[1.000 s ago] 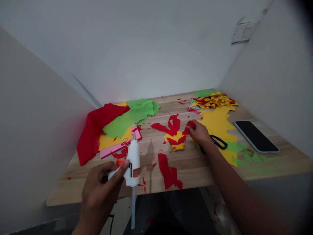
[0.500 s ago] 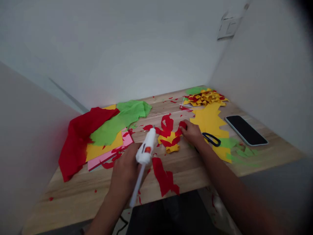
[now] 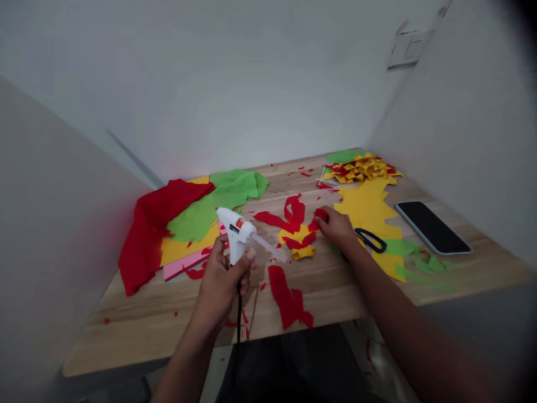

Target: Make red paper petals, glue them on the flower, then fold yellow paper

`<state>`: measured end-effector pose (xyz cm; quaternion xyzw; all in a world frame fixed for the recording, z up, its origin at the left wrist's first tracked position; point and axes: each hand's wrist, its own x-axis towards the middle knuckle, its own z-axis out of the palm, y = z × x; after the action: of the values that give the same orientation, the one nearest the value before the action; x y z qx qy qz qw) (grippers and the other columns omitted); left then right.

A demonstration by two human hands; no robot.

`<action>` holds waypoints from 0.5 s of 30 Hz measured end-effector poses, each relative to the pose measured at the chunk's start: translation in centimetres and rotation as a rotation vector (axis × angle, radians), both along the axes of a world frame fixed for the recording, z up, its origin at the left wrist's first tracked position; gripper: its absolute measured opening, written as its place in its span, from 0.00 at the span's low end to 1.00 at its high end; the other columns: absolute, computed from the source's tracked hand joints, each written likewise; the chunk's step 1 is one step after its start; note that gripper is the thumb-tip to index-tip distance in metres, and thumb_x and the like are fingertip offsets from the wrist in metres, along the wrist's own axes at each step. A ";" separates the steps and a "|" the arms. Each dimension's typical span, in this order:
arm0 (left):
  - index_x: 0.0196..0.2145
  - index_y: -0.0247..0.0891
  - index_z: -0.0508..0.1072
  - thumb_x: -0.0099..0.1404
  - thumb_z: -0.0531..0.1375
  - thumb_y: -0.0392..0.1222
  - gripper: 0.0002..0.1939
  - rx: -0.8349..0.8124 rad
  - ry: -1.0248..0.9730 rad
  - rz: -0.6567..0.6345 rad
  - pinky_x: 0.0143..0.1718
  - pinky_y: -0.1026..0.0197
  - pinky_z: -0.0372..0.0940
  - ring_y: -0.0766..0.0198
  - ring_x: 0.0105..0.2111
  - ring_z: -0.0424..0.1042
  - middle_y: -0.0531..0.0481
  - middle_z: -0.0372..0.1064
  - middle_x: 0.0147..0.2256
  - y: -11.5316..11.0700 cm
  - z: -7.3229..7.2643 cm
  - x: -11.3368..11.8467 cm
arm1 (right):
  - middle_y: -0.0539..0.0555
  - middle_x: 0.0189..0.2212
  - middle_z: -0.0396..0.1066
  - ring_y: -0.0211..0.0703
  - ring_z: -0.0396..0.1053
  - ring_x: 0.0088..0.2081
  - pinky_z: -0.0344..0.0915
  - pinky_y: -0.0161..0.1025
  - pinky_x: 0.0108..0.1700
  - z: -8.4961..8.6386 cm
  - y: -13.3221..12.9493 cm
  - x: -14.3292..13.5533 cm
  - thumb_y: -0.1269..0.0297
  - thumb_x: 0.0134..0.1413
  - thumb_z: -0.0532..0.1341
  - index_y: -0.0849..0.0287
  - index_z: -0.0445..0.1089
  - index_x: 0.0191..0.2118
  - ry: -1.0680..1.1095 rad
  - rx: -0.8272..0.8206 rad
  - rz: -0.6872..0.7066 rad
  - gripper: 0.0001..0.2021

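My left hand (image 3: 224, 277) is wrapped round the handle of a white glue gun (image 3: 235, 226). The gun's nozzle points up and to the left, and a clear glue stick sticks out of its back end. Fingers of my right hand (image 3: 333, 224) are closed on a red paper strip (image 3: 320, 214) at the right side of a flower-like piece. That piece has a yellow centre (image 3: 304, 253) and red strips (image 3: 295, 210) spreading out on the wooden table (image 3: 138, 341). A larger red scrap (image 3: 287, 299) lies nearer the front edge.
Red cloth-like paper (image 3: 146, 235), green paper (image 3: 210, 207) and a pink pad (image 3: 184, 264) lie at left. At right are yellow paper (image 3: 369, 207), dark scissors handles (image 3: 371, 240), a phone (image 3: 434, 226) and green scraps (image 3: 428, 262). Folded yellow pieces (image 3: 364, 168) sit at the back.
My left hand has turned the glue gun, so its nozzle has swung left and its glue stick now points right. My right hand stays at the red strip. The view has shifted slightly.
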<state>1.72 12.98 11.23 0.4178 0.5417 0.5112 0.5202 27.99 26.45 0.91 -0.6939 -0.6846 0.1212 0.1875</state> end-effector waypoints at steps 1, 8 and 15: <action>0.49 0.45 0.58 0.55 0.68 0.46 0.29 -0.006 0.012 0.015 0.14 0.70 0.55 0.73 0.14 0.56 0.62 0.64 0.24 -0.1 0.1 0.1 | 0.59 0.43 0.78 0.53 0.74 0.43 0.60 0.45 0.47 0.1 0.0 0.0 0.62 0.62 0.56 0.57 0.71 0.49 0.000 -0.003 0.001 0.13; 0.54 0.46 0.57 0.57 0.64 0.40 0.30 -0.048 -0.285 -0.021 0.30 0.64 0.65 0.66 0.29 0.69 0.52 0.71 0.36 -1.0 0.6 0.7 | 0.60 0.44 0.78 0.53 0.73 0.44 0.59 0.45 0.47 0.3 -0.1 -0.2 0.62 0.62 0.56 0.57 0.70 0.49 -0.012 -0.013 -0.005 0.13; 0.59 0.50 0.54 0.61 0.66 0.44 0.34 0.004 -0.290 -0.096 0.31 0.64 0.63 0.68 0.28 0.67 0.53 0.70 0.37 -1.3 -0.1 1.1 | 0.60 0.44 0.77 0.54 0.73 0.44 0.59 0.46 0.48 0.1 0.0 0.0 0.62 0.62 0.56 0.58 0.70 0.49 -0.016 -0.018 -0.001 0.13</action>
<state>2.84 11.65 11.10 0.3657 0.4394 0.5419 0.6160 27.95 26.45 0.97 -0.6968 -0.6846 0.1216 0.1760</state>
